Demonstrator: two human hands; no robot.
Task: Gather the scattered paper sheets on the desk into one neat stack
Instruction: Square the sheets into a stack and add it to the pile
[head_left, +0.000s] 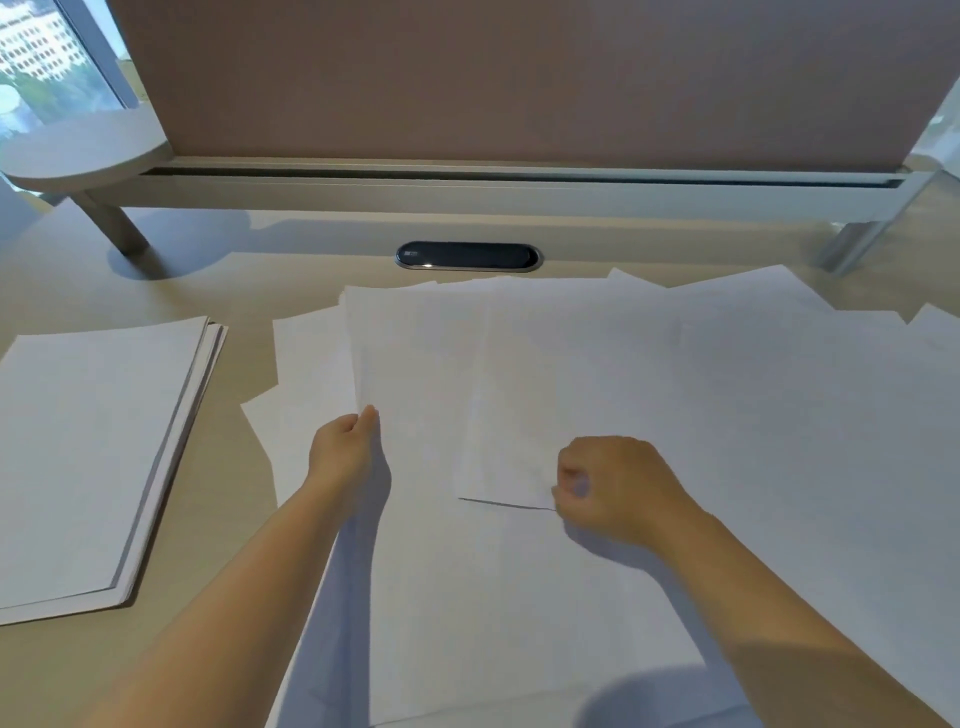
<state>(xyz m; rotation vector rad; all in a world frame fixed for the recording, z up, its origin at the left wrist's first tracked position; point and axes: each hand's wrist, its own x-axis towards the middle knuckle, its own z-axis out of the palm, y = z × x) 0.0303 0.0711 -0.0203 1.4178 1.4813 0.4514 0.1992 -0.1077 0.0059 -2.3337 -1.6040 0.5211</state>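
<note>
Several loose white paper sheets (701, 389) overlap across the middle and right of the beige desk (228, 483). A neat stack of white sheets (88, 447) lies at the left. My left hand (345, 449) grips the left edge of a sheet (415, 374) lying over the pile, thumb on top. My right hand (613, 488) is curled and pinches the lower corner of a sheet (498, 457) near the middle; that corner is lifted slightly off the papers below.
A dark oval cable port (467, 256) is set into the desk behind the papers. A raised grey shelf (467, 195) on legs runs along the back under a brown partition panel (519, 78). A window (41, 57) is at the far left.
</note>
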